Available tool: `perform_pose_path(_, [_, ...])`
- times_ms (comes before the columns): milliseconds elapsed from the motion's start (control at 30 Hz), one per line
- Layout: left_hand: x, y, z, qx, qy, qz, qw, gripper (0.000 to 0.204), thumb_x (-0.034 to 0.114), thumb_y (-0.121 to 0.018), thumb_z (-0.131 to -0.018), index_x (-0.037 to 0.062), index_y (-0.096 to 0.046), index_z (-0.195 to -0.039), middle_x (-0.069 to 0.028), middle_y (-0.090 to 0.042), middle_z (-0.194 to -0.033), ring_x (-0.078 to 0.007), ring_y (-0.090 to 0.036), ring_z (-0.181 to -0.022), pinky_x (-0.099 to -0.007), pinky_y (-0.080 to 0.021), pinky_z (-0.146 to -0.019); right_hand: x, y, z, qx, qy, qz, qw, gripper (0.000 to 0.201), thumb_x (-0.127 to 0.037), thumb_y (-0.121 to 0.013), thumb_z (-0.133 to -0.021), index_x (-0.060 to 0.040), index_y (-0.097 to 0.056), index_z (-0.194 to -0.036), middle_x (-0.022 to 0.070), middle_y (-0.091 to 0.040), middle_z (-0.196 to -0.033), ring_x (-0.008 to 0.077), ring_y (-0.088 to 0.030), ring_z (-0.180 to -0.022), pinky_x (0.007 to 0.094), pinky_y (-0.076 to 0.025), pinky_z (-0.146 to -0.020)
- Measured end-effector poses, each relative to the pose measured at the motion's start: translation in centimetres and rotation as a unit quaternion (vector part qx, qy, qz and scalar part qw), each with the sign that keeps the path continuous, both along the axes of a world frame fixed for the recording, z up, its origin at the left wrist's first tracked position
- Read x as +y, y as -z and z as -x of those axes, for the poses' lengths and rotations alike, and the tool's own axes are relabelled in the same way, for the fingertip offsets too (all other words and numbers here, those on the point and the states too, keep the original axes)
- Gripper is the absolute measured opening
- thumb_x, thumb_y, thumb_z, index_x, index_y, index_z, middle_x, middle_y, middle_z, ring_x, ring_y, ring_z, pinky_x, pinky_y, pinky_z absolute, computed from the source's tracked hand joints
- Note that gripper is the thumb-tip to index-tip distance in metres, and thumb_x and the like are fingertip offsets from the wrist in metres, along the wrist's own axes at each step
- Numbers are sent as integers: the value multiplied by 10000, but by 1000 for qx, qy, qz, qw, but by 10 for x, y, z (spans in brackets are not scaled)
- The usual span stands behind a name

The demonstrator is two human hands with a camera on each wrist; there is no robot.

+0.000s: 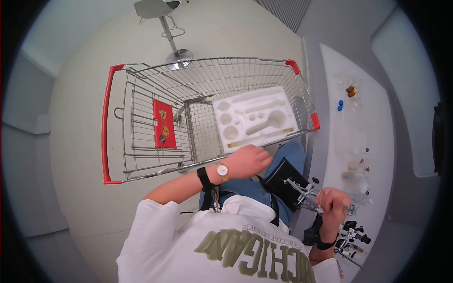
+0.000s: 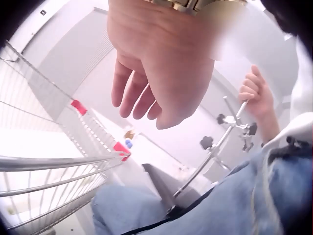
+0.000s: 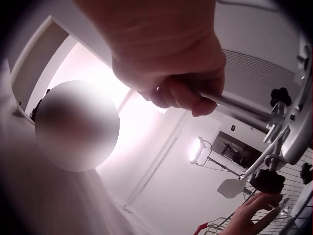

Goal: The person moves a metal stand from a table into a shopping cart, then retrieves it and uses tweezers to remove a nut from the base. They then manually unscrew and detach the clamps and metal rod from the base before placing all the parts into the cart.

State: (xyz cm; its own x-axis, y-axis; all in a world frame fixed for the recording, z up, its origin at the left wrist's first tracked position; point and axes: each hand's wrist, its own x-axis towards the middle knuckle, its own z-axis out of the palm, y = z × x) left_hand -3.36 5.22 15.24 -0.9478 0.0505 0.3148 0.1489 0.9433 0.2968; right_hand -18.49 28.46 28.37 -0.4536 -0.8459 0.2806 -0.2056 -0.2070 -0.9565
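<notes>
My right hand (image 1: 332,205) grips a metal rod of a clamp stand (image 1: 304,193); in the right wrist view the fingers of the right hand (image 3: 171,73) wrap round the rod (image 3: 239,108). A black base plate (image 1: 284,183) of the stand lies tilted by my thigh. Over my lap, beside the cart's near rim, hangs my left hand (image 1: 247,162), holding nothing. Its fingers hang loosely bent in the left wrist view, where the left hand (image 2: 159,63) is in front of the cart and the stand's rod (image 2: 203,164).
A wire shopping cart (image 1: 107,127) with red corners holds a white foam tray (image 1: 243,123). To the right, a white counter (image 1: 339,127) carries brown bottles (image 1: 350,91), blue caps (image 1: 340,105), glassware and more clamps (image 1: 351,231). A stool (image 1: 165,28) stands beyond the cart.
</notes>
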Motion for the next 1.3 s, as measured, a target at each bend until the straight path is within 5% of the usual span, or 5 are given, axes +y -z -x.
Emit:
perform_pose_path(300, [86, -68, 59, 94, 179, -257, 945, 448, 314, -673, -825, 46, -515, -1147, -74, -572, -966, -285, -589, -832, -374, -498, -665, -2, -10, -5, 100, 93, -53, 989, 572, -461, -401, -1001, -6, -511, -672, 88, -539, -705, 226, -534, -696, 350, -445, -691])
perform_pose_path(500, [99, -63, 70, 117, 125, -189, 967, 213, 284, -611, -882, 77, -575, -849, -52, -594, -837, -251, -560, -770, -369, -471, -632, -6, -25, -10, 286, 132, -86, 945, 571, -516, -397, -979, -10, -615, -831, 129, -627, -993, 326, -538, -1025, 435, -426, -899])
perform_pose_path(700, [92, -80, 60, -72, 123, -422, 895, 209, 256, -520, -951, 51, -536, -982, -121, -637, -871, -340, -619, -817, -408, -484, -684, -9, -20, -7, 287, 71, -112, 949, 498, -479, -484, -951, -2, -622, -919, 147, -617, -1080, 339, -545, -1051, 437, -423, -917])
perform_pose_path(967, [42, -109, 35, -28, -41, -412, 910, 159, 181, -478, -977, 27, -514, -983, -147, -617, -842, -355, -609, -765, -401, -472, -661, 25, -5, 24, 269, 242, -94, 928, 398, -356, -551, -922, 31, -596, -1006, 166, -611, -1107, 307, -563, -1050, 398, -425, -926])
perform_pose_path(1300, [-62, -144, -29, 112, -298, -433, 843, 306, 268, -418, -1036, 59, -492, -825, 39, -450, -692, -40, -400, -585, -214, -340, -517, 116, 214, 106, 182, 330, -425, 823, 558, -281, -667, -854, -11, -455, -1294, 215, -469, -1319, 374, -440, -1229, 435, -403, -994])
